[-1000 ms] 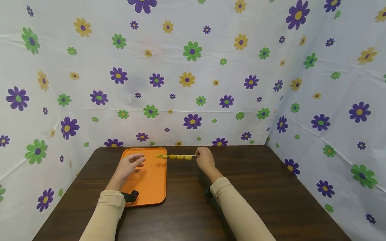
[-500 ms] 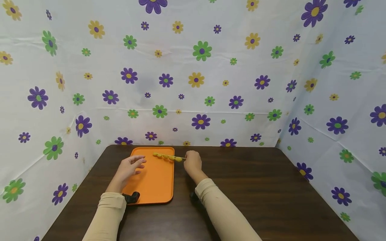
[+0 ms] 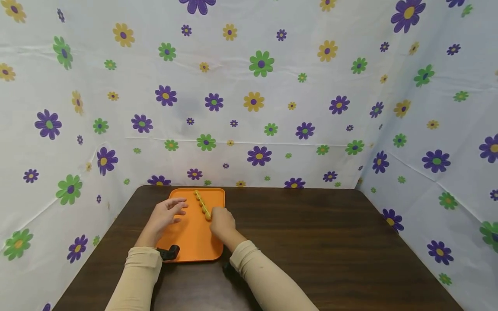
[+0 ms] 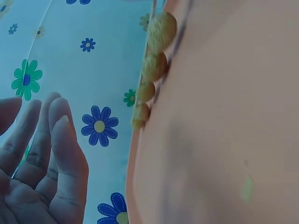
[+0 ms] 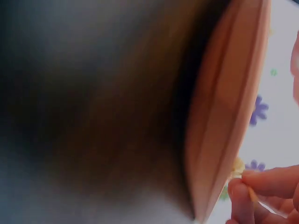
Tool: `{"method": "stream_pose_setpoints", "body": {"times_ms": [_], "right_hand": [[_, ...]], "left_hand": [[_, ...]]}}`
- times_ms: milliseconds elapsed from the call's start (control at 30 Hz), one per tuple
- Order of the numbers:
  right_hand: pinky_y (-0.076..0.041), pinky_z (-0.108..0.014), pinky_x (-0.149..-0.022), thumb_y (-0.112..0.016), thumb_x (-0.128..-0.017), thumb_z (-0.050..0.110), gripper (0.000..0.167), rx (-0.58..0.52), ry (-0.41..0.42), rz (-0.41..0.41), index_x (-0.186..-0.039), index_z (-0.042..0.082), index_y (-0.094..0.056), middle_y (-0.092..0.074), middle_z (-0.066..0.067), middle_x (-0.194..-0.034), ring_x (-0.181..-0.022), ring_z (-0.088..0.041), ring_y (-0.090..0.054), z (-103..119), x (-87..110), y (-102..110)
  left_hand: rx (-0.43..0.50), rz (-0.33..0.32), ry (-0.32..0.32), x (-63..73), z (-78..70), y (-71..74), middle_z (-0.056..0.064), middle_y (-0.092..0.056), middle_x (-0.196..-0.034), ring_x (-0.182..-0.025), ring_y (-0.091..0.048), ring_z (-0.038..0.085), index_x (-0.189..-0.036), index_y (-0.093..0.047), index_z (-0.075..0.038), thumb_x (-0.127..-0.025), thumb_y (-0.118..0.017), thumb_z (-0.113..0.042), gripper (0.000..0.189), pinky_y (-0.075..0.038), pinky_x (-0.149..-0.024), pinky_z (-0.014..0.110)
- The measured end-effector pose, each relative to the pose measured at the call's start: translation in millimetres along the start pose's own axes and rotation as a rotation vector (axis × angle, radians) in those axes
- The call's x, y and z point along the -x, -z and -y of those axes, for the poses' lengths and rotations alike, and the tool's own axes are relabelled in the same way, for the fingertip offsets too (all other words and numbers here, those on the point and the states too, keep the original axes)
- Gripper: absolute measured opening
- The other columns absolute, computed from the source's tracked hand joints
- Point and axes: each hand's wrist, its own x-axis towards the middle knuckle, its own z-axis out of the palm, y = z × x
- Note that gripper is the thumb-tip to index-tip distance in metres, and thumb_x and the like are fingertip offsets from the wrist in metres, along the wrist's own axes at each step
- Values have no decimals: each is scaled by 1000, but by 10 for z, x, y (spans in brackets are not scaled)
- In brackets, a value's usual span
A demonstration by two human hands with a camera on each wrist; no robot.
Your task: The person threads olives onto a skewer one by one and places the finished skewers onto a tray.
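Now the right hand (image 3: pixel 221 221) pinches a thin skewer (image 3: pixel 202 204) of 4 yellow balls over the orange tray (image 3: pixel 186 242); left hand (image 3: pixel 165 215) relaxed, holding nothing.

The person wears long soft beige sleeves down to both wrists, with a small black strap at each wrist, and the left hand (image 3: pixel 165 216) and right hand (image 3: pixel 221 223) are bare

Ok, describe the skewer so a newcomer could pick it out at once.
Start at the dark wooden table, then find the orange tray near its far left corner. Over that tray the right hand pinches a thin stick threaded with small yellow pieces, the skewer: the only yellow thing there.
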Motion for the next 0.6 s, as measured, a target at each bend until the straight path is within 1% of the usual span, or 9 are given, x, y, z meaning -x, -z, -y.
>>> {"method": "stream_pose_setpoints", "body": {"times_ms": [67, 167, 300, 400, 500, 567, 600], "right_hand": [[-48, -30, -51, -74, -88, 5, 10, -45, 7, 28, -90, 14, -70, -66, 0, -81, -68, -16, -61, 81, 51, -31], [-49, -27, -55, -76, -87, 6, 12, -79, 33, 36, -94, 14, -72, -67, 2, -84, -72, -14, -62, 172, 100, -61], [-52, -25, -62, -78, -87, 8, 12, -71, 71, 30, -96, 14, -74, -69, 3, -85, -78, -12, -65, 265, 121, -62], [-52, -25, -62, -76, -91, 13, 7, -69, 62, 49, -97, 14, -74, -70, 4, -86, -77, -12, -65, 315, 123, -35], [-53, -27, -59, -72, -95, 19, 6, -48, 35, 45, -100, 16, -74, -71, 4, -89, -75, -13, -66, 300, 117, 35], [-54, -29, -59, -68, -98, 22, 9, -43, 17, 23, -102, 17, -74, -71, 3, -90, -75, -15, -67, 227, 75, 112], [-55, -30, -59, -67, -99, 22, 10, -49, 13, 6, -102, 17, -74, -72, 2, -91, -75, -16, -67, 168, 47, 165]], "left_hand": [[-7, 6, 3, -12, -18, -20, 23, -60, -136, -112, -61, 33, -145, -53, -2, -107, -54, -31, 47, -57, -90, 40], [-37, 20, 3, -45, -54, -61, 22, -59, -137, -116, -60, 35, -145, -52, -4, -107, -53, -34, 48, -56, -92, 40], [-86, 38, -12, -82, -109, -102, 22, -58, -138, -119, -59, 37, -146, -51, -3, -107, -52, -35, 51, -54, -97, 45], [-116, 43, -17, -94, -144, -99, 22, -57, -139, -120, -59, 38, -146, -51, -3, -107, -53, -35, 50, -54, -98, 47], [-180, 37, -35, -104, -166, -63, 23, -57, -138, -121, -59, 38, -144, -53, -2, -107, -53, -32, 47, -55, -96, 46], [-250, 12, -65, -116, -180, -24, 25, -57, -137, -121, -58, 40, -142, -55, -1, -108, -53, -29, 44, -56, -94, 47], [-300, -5, -85, -121, -182, -2, 26, -57, -137, -121, -58, 42, -142, -55, 0, -108, -52, -28, 44, -56, -93, 48]]}}
